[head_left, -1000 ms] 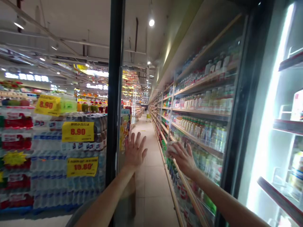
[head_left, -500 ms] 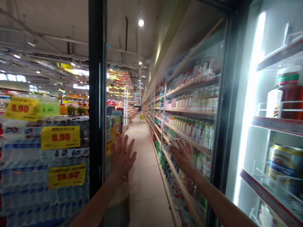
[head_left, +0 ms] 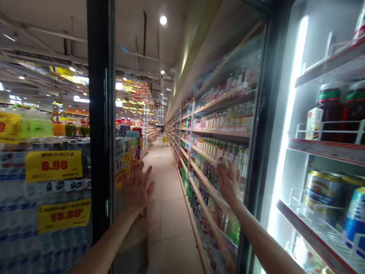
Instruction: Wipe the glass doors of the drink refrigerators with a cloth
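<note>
A framed glass door [head_left: 176, 45] stands open in front of me, with the aisle showing through it. My left hand [head_left: 137, 186] lies against the glass near the dark door frame [head_left: 99, 114], its fingers spread and holding nothing. At the right half of the pane is my right hand [head_left: 229, 180], with its fingers pressing a crumpled whitish cloth [head_left: 222, 163] to the glass. Motion blurs this hand a little, and part of the cloth is hidden under the fingers. Whether it is cloth or paper I cannot tell.
To the right is a lit cooler with wire-fronted shelves [head_left: 327, 148], dark bottles [head_left: 327, 108] and cans [head_left: 322, 194]. Stacked bottle packs [head_left: 57, 243] with yellow price signs [head_left: 54, 165] stand at the left. Beyond the glass, shelves of drinks [head_left: 222, 133] line the aisle floor [head_left: 168, 213].
My right hand has moved to the right and slightly up across the glass with the cloth. The left hand stays spread on the pane. The whole view has shifted a little to the right.
</note>
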Demonstrator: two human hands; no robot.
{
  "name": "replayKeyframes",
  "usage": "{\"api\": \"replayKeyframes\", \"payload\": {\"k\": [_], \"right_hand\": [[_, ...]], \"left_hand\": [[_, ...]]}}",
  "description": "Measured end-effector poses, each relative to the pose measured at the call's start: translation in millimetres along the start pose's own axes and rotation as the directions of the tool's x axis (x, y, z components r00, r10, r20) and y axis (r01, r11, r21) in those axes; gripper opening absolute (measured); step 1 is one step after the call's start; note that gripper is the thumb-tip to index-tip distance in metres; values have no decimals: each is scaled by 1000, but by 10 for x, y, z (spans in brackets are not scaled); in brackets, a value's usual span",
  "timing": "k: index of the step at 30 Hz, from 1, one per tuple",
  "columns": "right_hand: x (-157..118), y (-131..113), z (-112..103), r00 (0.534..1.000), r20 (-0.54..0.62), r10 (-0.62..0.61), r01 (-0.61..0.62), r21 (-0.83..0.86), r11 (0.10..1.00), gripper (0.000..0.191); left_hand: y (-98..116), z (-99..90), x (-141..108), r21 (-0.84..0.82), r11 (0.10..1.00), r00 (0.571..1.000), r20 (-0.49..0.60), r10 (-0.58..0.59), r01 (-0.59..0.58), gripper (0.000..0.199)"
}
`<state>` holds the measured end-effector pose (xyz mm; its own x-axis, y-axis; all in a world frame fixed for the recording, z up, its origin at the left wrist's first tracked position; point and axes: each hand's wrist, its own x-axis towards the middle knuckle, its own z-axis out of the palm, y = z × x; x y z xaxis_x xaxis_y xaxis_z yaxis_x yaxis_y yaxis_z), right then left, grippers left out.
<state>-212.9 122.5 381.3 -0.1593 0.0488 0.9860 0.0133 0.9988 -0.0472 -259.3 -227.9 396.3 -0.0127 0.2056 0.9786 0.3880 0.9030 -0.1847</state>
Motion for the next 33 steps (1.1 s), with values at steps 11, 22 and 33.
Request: {"api": "replayKeyframes", "payload": {"k": [11,22,33], "right_hand": [[-206,-547,105,992,2,-130,130,63,990,50],[-120,-863,135,996,-14,-91,92,135,987,55],[95,-808,114,975,-146,170,-153,116,981,47]], "left_hand": [[-32,57,-3,23,999,1000,8,23,-23,66],[-23,55,-21,24,1000,998,55,0,-2,55],[19,-9,-35,1,999,993,111,-42,42,57]]}}
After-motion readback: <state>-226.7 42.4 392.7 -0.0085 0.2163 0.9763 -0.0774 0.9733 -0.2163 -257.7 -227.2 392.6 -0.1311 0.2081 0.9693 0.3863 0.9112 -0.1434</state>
